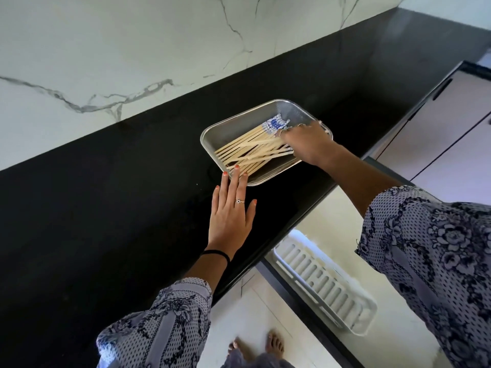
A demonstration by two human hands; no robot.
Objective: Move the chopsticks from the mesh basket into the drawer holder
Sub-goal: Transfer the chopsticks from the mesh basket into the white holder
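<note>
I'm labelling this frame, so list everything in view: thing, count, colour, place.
mesh basket: one, silver, on the countertop near its front edge
chopsticks: a bundle, pale wood with blue-patterned ends, lying in the basket
countertop: one, black
wall: white marble, grey veins, behind
drawer holder: one, white, slotted, in the open drawer below
left hand: flat, fingertips at the basket's near corner
right hand: reaching into the basket onto the chopsticks
</note>
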